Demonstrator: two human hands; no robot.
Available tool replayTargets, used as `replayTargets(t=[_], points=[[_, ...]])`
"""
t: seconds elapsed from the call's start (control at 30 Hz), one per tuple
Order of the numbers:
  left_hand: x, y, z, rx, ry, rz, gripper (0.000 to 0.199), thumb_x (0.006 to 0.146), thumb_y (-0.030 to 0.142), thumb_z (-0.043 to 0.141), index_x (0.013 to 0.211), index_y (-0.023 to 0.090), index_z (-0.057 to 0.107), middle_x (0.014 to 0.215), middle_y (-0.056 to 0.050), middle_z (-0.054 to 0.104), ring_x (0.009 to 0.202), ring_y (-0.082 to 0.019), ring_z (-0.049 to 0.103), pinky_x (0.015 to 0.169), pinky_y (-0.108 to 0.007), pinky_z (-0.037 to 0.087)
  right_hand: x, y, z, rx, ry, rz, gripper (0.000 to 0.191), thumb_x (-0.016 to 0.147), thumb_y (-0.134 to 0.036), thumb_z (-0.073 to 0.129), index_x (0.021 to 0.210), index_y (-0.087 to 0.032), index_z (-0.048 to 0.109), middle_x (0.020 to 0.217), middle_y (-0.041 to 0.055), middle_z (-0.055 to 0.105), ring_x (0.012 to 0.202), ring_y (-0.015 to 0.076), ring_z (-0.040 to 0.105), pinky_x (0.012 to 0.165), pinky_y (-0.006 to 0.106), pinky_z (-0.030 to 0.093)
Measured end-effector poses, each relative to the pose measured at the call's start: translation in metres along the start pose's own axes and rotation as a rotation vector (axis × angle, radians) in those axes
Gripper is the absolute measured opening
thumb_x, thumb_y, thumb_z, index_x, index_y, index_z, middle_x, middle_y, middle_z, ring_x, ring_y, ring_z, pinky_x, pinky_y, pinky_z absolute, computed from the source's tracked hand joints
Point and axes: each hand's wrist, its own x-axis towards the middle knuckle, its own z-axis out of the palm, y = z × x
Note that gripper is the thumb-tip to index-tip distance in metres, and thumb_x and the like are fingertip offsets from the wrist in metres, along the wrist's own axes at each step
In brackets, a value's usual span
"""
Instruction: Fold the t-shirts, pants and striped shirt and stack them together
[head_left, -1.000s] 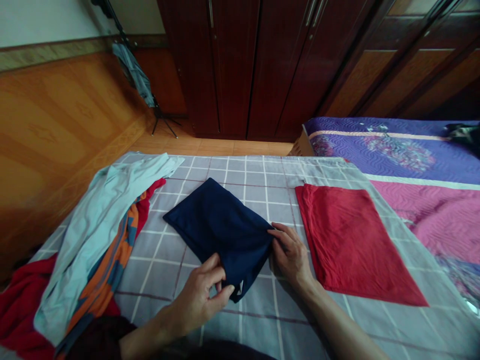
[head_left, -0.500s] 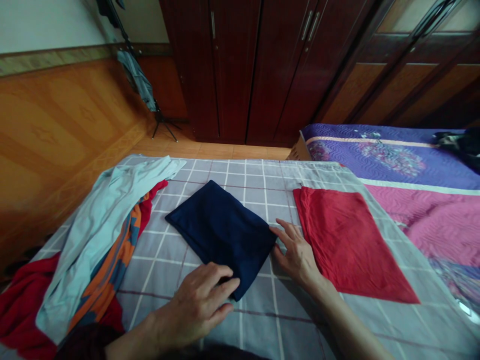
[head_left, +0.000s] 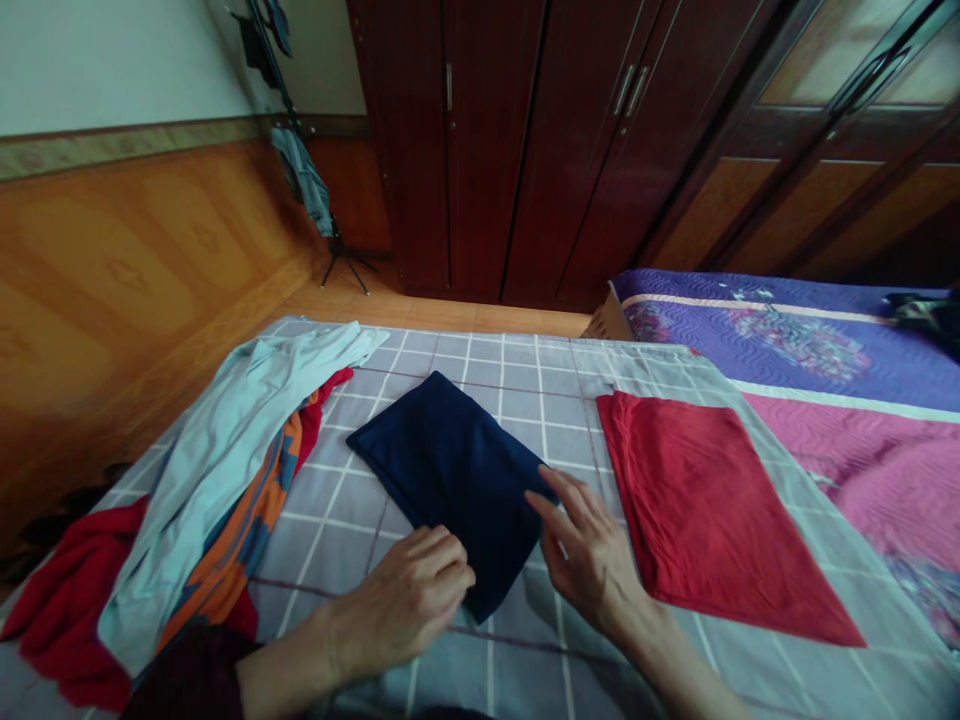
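Observation:
A folded navy blue garment lies flat on the grey checked bedsheet, turned at an angle. My left hand is at its near left edge, fingers curled together; whether any fabric is inside them is hidden. My right hand rests at the garment's right corner with fingers stretched apart, the fingertips over the dark fabric. To the right of that hand is a folded red garment, spread flat and wider toward the near side.
Unfolded clothes are heaped at the left: a pale blue garment, an orange and blue patterned one and a red one. Beyond the sheet stands a dark wooden wardrobe. A purple and pink quilt lies at the right.
The view has shifted slightly, so everything sits lower and further right. My left fingers have curled in from a looser spread. My right fingertips have come further over the navy garment.

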Motion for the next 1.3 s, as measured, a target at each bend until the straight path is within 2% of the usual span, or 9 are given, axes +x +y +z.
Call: replayTargets(t=[0.1, 0.27, 0.43, 0.57, 0.8, 1.0, 1.1, 1.2, 1.3], points=[[0.0, -0.021, -0.009, 0.121, 0.062, -0.125, 0.025, 0.084, 0.002, 0.046, 0.101, 0.018, 0.057, 0.102, -0.006, 0.056, 0.095, -0.02, 0.05, 0.082, -0.033, 0.042, -0.002, -0.034, -0.005, 0.089, -0.11, -0.146, 0.042, 0.075, -0.009, 0.047, 0.115, -0.02, 0.057, 0.13, 0.0126, 0.052, 0.121, 0.028, 0.047, 0.09, 0.044, 0.05], [-0.007, -0.057, -0.013, 0.259, -0.001, -0.2, 0.027, 0.085, 0.003, 0.045, 0.105, 0.017, 0.057, 0.103, -0.006, 0.055, 0.097, -0.021, 0.049, 0.083, -0.035, 0.043, -0.009, -0.062, -0.001, 0.122, -0.215, -0.159, 0.027, 0.078, -0.019, 0.053, 0.103, -0.02, 0.061, 0.122, 0.0121, 0.06, 0.112, 0.0282, 0.055, 0.087, 0.044, 0.052], [-0.008, -0.077, -0.019, 0.338, 0.006, -0.193, 0.025, 0.086, 0.001, 0.043, 0.099, 0.017, 0.058, 0.098, -0.006, 0.056, 0.096, -0.021, 0.049, 0.082, -0.035, 0.041, -0.012, -0.063, 0.011, 0.125, -0.227, -0.158, 0.014, 0.078, -0.02, 0.057, 0.091, -0.02, 0.062, 0.121, 0.0111, 0.061, 0.111, 0.0283, 0.056, 0.088, 0.043, 0.051], [-0.01, -0.087, -0.028, 0.366, 0.02, -0.215, 0.02, 0.087, 0.003, 0.042, 0.088, 0.016, 0.058, 0.091, -0.005, 0.056, 0.089, -0.019, 0.05, 0.078, -0.033, 0.041, -0.017, -0.062, 0.015, 0.142, -0.142, -0.16, 0.008, 0.079, -0.013, 0.055, 0.08, -0.02, 0.059, 0.115, 0.0075, 0.064, 0.107, 0.0247, 0.058, 0.087, 0.039, 0.051], [-0.021, -0.091, -0.038, 0.329, -0.128, -0.244, 0.015, 0.087, 0.01, 0.045, 0.084, 0.019, 0.057, 0.086, -0.003, 0.055, 0.086, -0.019, 0.051, 0.078, -0.032, 0.041, -0.026, -0.065, 0.018, 0.153, -0.091, -0.126, 0.003, 0.08, -0.02, 0.06, 0.082, -0.021, 0.059, 0.115, 0.0056, 0.064, 0.109, 0.0239, 0.057, 0.089, 0.036, 0.049], [-0.015, -0.097, -0.039, 0.305, -0.046, -0.28, 0.016, 0.092, 0.026, 0.046, 0.09, 0.019, 0.06, 0.093, -0.004, 0.057, 0.089, -0.019, 0.053, 0.081, -0.032, 0.041, -0.031, -0.066, 0.013, 0.226, -0.082, -0.093, 0.008, 0.08, -0.022, 0.058, 0.087, -0.021, 0.063, 0.12, 0.009, 0.061, 0.11, 0.0251, 0.057, 0.09, 0.036, 0.05], [-0.013, -0.111, -0.038, 0.3, 0.009, -0.351, 0.017, 0.091, 0.029, 0.048, 0.087, 0.019, 0.061, 0.091, -0.004, 0.058, 0.088, -0.019, 0.055, 0.08, -0.031, 0.042, -0.036, -0.053, 0.007, 0.39, -0.053, 0.155, 0.021, 0.082, -0.021, 0.056, 0.101, -0.023, 0.063, 0.122, 0.0102, 0.06, 0.109, 0.0238, 0.058, 0.086, 0.034, 0.052], [-0.007, -0.129, -0.04, 0.311, 0.154, -0.46, 0.019, 0.092, 0.032, 0.046, 0.094, 0.019, 0.06, 0.095, -0.004, 0.06, 0.091, -0.02, 0.057, 0.081, -0.031, 0.043, -0.04, -0.034, 0.001, 0.702, -0.04, 0.665, 0.031, 0.084, -0.035, 0.056, 0.111, -0.02, 0.058, 0.109, 0.0119, 0.064, 0.089, 0.0223, 0.065, 0.07, 0.031, 0.055], [0.01, -0.15, -0.04, 0.324, 0.254, -0.55, 0.026, 0.091, 0.039, 0.045, 0.1, 0.019, 0.059, 0.101, -0.006, 0.061, 0.097, -0.022, 0.058, 0.082, -0.031, 0.043, -0.036, -0.018, -0.002, 1.069, -0.02, 1.122, 0.058, 0.076, -0.051, 0.062, 0.118, -0.014, 0.048, 0.1, 0.0131, 0.065, 0.069, 0.0213, 0.066, 0.055, 0.031, 0.053]])
